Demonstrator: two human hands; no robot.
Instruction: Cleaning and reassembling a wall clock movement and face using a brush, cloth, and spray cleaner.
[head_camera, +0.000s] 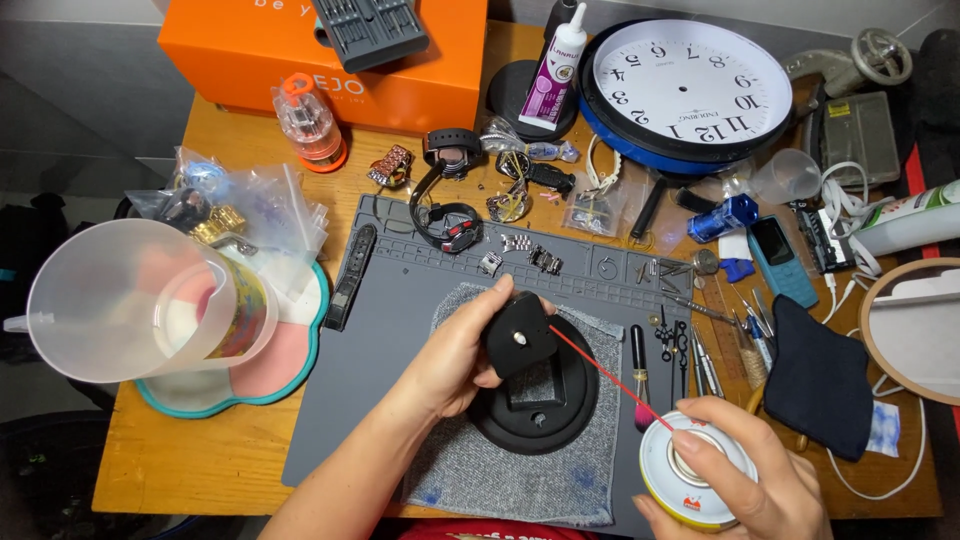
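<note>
Fingers of the left hand (455, 360) pinch the light, rigid black clock movement (517, 333) by its edges; right hand (745, 480) wraps the slick spray can (697, 470).

Spray can (697, 483) partly covered by right hand (745, 480), its base cut off by bottom edge, orange box (300, 50) cropped at top edge, round mirror (915, 325) cropped at right edge, black round base (535, 395) partly hidden behind black square clock movement (517, 333), small parts in clear bags (250, 205) too small to tell.
</note>
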